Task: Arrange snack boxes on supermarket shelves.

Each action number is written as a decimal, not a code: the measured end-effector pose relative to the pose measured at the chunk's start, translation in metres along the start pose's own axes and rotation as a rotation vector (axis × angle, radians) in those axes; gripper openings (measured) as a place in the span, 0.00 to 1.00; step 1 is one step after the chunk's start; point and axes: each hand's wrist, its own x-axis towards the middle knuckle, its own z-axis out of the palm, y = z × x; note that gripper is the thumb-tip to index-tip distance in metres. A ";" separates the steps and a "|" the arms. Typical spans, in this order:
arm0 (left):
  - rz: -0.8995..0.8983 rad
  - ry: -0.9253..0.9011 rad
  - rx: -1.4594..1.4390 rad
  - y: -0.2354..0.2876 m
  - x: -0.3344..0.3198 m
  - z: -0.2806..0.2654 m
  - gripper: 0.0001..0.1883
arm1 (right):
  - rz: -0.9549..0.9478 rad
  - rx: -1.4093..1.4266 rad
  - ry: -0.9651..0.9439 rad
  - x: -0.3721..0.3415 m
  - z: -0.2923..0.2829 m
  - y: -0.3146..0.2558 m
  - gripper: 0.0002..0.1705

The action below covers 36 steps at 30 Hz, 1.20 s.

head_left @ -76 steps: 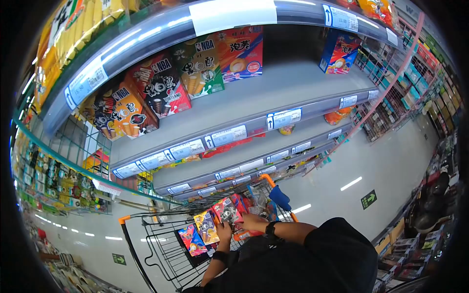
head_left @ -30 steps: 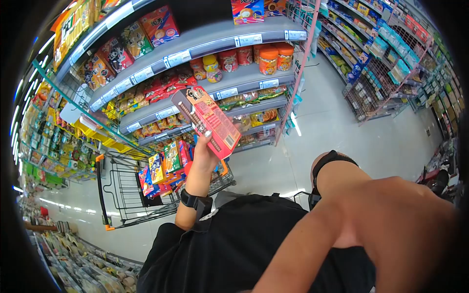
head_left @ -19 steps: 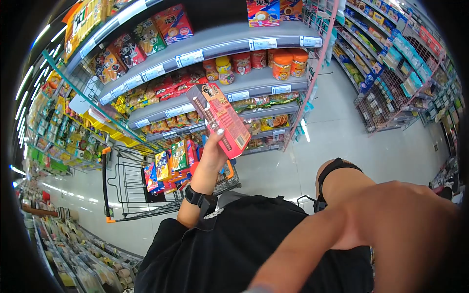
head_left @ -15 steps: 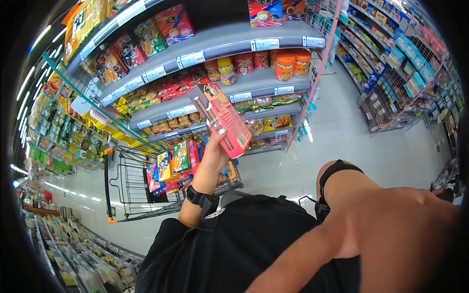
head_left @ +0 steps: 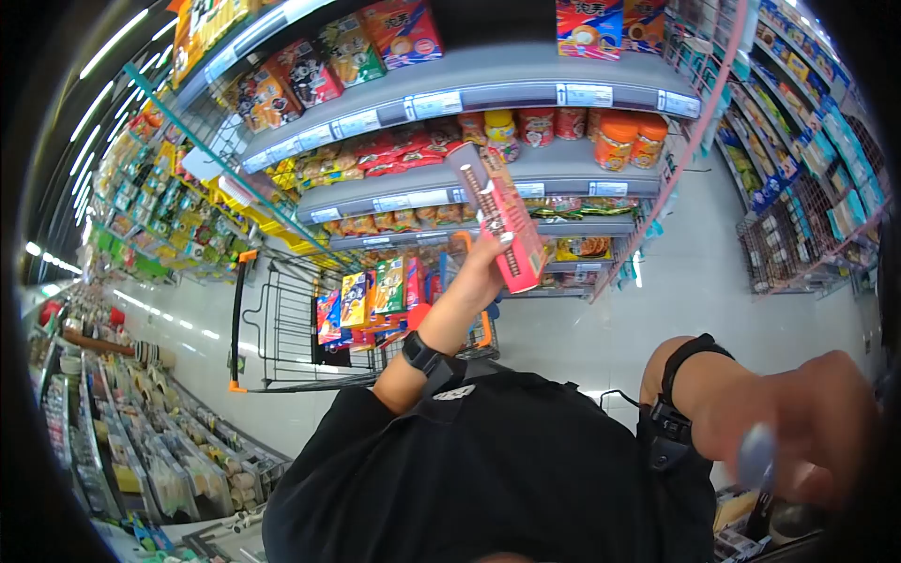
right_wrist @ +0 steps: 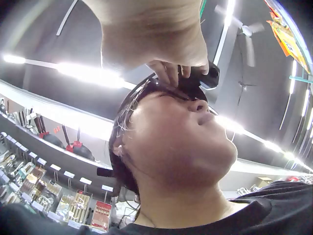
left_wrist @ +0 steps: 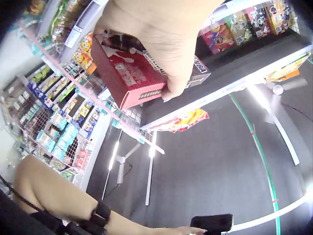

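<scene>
We see the left hand [head_left: 481, 267] holding a red and dark cardboard snack box [head_left: 511, 220] by its lower part, with the thumb and fingers bent around it. This box is tilted, its far end leaning to the left, and it is raised in front of the grey metal shelf [head_left: 526, 75]. To the left of it stands the black wire shopping cart with orange corners [head_left: 236, 324], in which we find a yellow carton [head_left: 355, 300] and, just beside, a green carton [head_left: 389, 286]. The right hand [head_left: 798, 413] is near us on the right, blurred; in the right wrist view its fingers touch a black box-shaped device [right_wrist: 209, 78] at the person's head, but we cannot tell how firmly they close on it.
</scene>
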 end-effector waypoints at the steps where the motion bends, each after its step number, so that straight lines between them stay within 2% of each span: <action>1: 0.000 0.010 0.021 0.000 0.001 0.000 0.32 | -0.004 0.002 0.010 -0.001 -0.003 0.000 0.20; 3: 0.001 0.026 0.059 -0.001 0.003 0.000 0.35 | -0.005 0.006 0.028 -0.002 -0.005 -0.002 0.19; 11: -0.025 0.044 0.057 -0.006 0.007 -0.006 0.30 | -0.034 0.049 0.097 -0.008 -0.013 -0.010 0.16; 15: -0.028 0.065 0.086 -0.010 0.007 -0.004 0.36 | -0.062 0.083 0.100 -0.010 -0.014 -0.015 0.15; 22: -0.026 0.065 0.128 -0.008 0.006 0.002 0.37 | -0.085 0.098 0.088 -0.009 -0.012 -0.028 0.13; 26: -0.015 0.069 0.134 -0.004 0.004 0.007 0.37 | -0.088 0.124 0.046 -0.006 -0.007 -0.033 0.11; 29: -0.041 -0.092 -0.020 0.004 0.002 -0.006 0.35 | -0.077 0.182 -0.038 -0.004 -0.004 -0.028 0.11; 30: -0.008 -0.064 -0.057 0.011 0.000 0.004 0.36 | -0.061 0.234 -0.088 -0.007 -0.005 -0.019 0.10; 31: 0.029 -0.032 -0.096 0.019 -0.003 0.012 0.38 | -0.019 0.326 -0.142 -0.009 -0.007 -0.008 0.10; 32: 0.019 -0.060 -0.166 0.023 -0.003 0.009 0.40 | 0.197 0.355 -0.268 -0.008 -0.015 -0.003 0.24; 33: 0.011 -0.057 -0.235 0.027 -0.005 0.010 0.39 | 0.255 0.536 -0.156 -0.016 -0.020 0.014 0.18; 35: -0.013 -0.066 -0.338 0.031 -0.006 0.011 0.40 | 0.363 -0.028 -0.273 -0.043 -0.045 0.031 0.19; 36: 0.007 -0.060 -0.307 0.032 -0.009 0.011 0.41 | 0.636 -0.359 -0.061 -0.049 -0.050 0.033 0.15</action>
